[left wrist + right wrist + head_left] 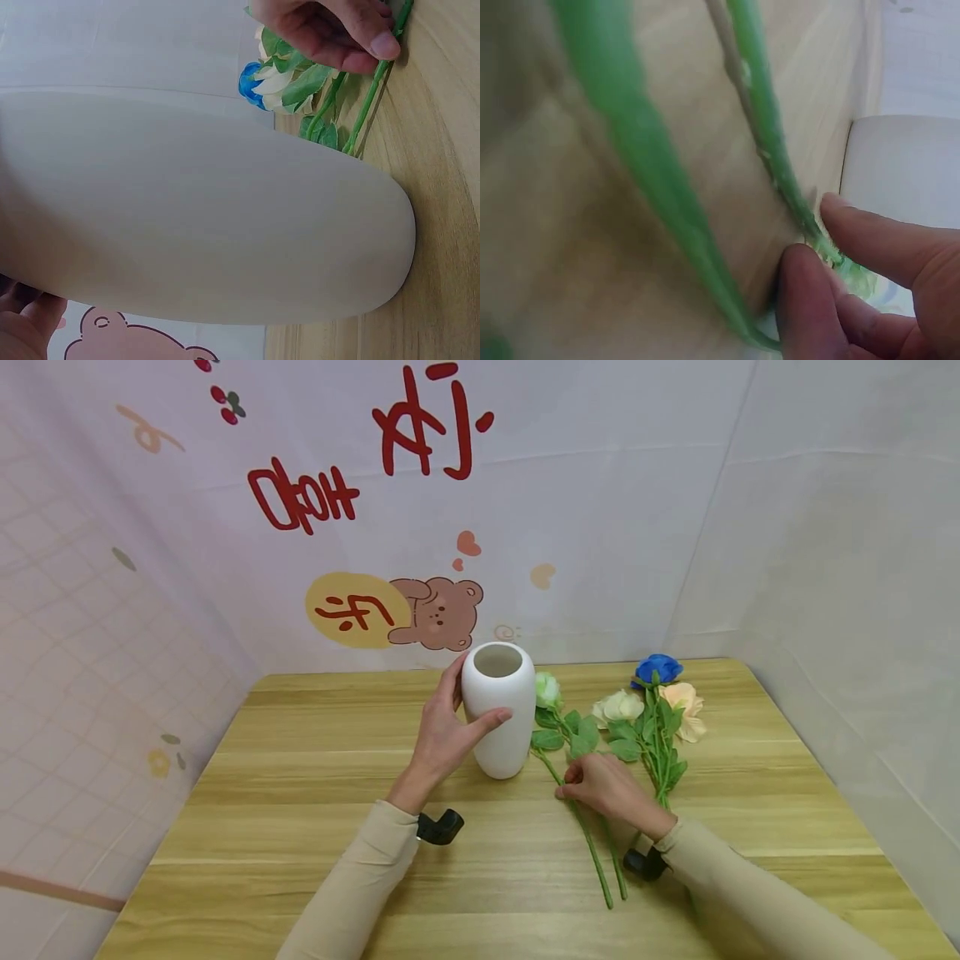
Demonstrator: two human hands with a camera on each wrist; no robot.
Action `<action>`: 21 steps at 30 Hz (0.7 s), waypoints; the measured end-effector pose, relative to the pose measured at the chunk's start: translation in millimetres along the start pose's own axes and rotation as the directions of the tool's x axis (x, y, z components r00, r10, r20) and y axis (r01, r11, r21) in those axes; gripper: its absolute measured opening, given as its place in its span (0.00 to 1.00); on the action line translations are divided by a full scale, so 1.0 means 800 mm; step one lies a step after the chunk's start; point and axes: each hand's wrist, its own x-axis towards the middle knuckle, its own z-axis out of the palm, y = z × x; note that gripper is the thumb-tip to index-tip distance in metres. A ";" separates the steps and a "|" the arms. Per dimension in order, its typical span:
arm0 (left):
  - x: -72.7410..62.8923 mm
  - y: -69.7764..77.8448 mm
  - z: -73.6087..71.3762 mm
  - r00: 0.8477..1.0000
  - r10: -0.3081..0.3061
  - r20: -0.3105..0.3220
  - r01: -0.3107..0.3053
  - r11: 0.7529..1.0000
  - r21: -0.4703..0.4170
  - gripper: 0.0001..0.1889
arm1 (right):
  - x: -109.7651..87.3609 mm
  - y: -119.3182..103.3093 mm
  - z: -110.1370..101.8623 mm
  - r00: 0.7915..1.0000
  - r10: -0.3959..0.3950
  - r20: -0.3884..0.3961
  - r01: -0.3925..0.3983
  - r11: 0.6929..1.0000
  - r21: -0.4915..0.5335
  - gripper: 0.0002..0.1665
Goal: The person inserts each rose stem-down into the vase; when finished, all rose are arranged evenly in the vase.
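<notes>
A white vase (498,727) stands upright on the wooden table. My left hand (446,727) grips its left side, thumb across the front and fingers behind. To the right of the vase, my right hand (606,787) pinches the green stem (592,852) of an artificial flower between thumb and fingers. The stem lies low along the tabletop in the left wrist view. A pale green-white bloom (548,691) shows beside the vase at the far end. Another stem (617,860) runs beside the pinched one, partly hidden under the hand.
Further right lie more artificial flowers: a blue rose (657,669), a cream bloom (618,708) and a peach bloom (684,708), their leafy stems bunched together. Behind the table (300,793) hangs a white printed cloth (600,485) with a bear and red characters.
</notes>
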 end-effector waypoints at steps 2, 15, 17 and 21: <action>0.000 0.001 -0.001 1.000 -0.002 -0.003 0.002 1.000 -0.008 0.48 | 0.004 -0.002 -0.001 1.000 -0.008 0.021 0.008 1.000 -0.011 0.19; -0.001 0.000 0.001 1.000 -0.004 -0.012 0.004 1.000 0.000 0.49 | 0.006 -0.005 -0.016 0.997 -0.057 0.049 0.055 0.998 0.042 0.20; -0.001 0.000 0.001 1.000 -0.006 -0.012 0.006 1.000 0.001 0.49 | 0.003 -0.006 -0.021 0.999 -0.022 0.041 0.018 0.996 0.091 0.09; -0.003 0.000 0.002 1.000 -0.002 -0.016 0.002 1.000 0.001 0.49 | -0.002 -0.014 -0.039 0.999 0.041 0.024 -0.044 0.984 0.172 0.10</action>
